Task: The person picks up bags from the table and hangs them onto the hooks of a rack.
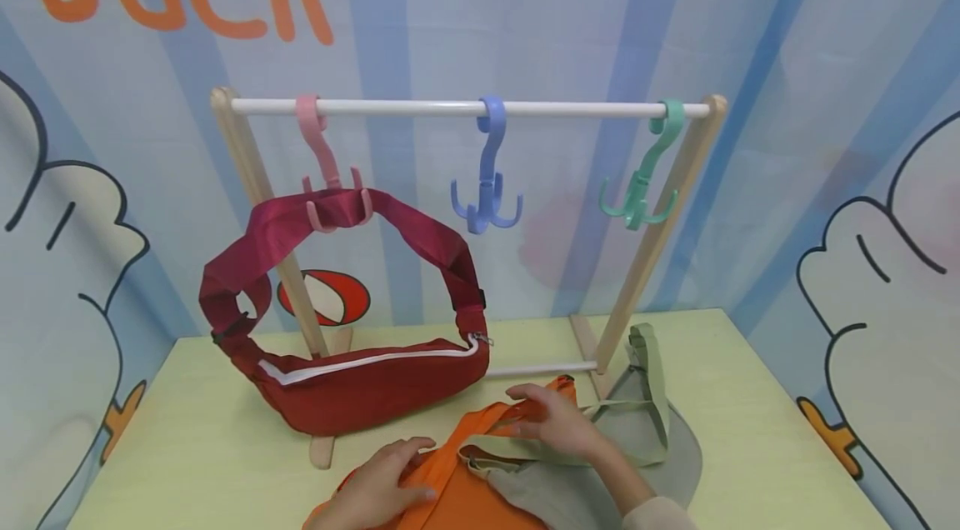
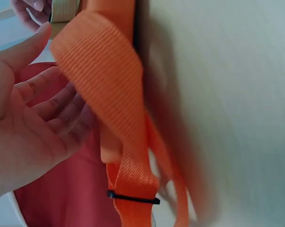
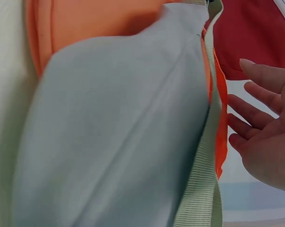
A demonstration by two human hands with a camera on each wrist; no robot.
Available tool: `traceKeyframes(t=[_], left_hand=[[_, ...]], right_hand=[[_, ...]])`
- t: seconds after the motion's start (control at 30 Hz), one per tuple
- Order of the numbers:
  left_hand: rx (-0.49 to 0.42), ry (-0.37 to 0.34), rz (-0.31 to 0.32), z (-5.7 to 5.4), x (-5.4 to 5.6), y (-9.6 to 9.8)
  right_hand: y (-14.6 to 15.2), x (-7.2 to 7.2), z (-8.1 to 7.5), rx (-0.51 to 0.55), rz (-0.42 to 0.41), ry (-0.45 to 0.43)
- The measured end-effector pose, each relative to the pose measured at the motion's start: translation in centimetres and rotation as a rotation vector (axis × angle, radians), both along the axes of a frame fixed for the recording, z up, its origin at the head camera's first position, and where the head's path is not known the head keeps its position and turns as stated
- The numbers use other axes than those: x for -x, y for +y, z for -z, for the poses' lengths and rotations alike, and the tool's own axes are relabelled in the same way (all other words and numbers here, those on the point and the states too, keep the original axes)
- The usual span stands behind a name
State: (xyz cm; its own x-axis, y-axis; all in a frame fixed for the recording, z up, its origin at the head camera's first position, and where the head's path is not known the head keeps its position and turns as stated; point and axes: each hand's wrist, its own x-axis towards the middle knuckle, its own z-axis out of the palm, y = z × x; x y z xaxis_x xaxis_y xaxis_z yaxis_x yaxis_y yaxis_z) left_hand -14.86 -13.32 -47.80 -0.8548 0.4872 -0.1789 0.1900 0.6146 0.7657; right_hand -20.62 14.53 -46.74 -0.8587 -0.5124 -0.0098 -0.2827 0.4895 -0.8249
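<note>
A dark red waist bag (image 1: 375, 392) hangs by its strap from the pink hook (image 1: 330, 159), its lower part near the tabletop. At the table's front lies an orange bag (image 1: 495, 501) with a wide strap, partly covered by a grey-green bag (image 1: 667, 438). My left hand (image 1: 375, 484) is at the left side of the orange bag; in the left wrist view its loosely bent fingers lie beside the orange strap (image 2: 102, 71). Above the straps is my right hand (image 1: 558, 426). The right wrist view shows its fingers spread beside the green strap (image 3: 206, 156), holding nothing.
A wooden rack with a white rod (image 1: 405, 107) stands at the back. A blue hook (image 1: 490, 172) and a green hook (image 1: 645, 172) hang from the rod. The rack's feet rest on the pale yellow table (image 1: 187, 438). A printed curtain surrounds it.
</note>
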Motion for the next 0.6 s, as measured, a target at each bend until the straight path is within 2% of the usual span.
traceKeyframes(t=[0.23,0.43,0.6], left_hand=[[0.085,-0.121,-0.059,0.5,-0.1,0.9],[0.086,-0.142,-0.074,0.8,-0.1,1.0],[0.081,-0.137,-0.072,0.9,-0.1,1.0]], right_hand=[[0.1,0.0,0.8,-0.004,0.007,-0.009],[0.1,-0.1,1.2,-0.006,-0.013,0.023],[-0.1,-0.2,1.5,0.008,-0.019,0.014]])
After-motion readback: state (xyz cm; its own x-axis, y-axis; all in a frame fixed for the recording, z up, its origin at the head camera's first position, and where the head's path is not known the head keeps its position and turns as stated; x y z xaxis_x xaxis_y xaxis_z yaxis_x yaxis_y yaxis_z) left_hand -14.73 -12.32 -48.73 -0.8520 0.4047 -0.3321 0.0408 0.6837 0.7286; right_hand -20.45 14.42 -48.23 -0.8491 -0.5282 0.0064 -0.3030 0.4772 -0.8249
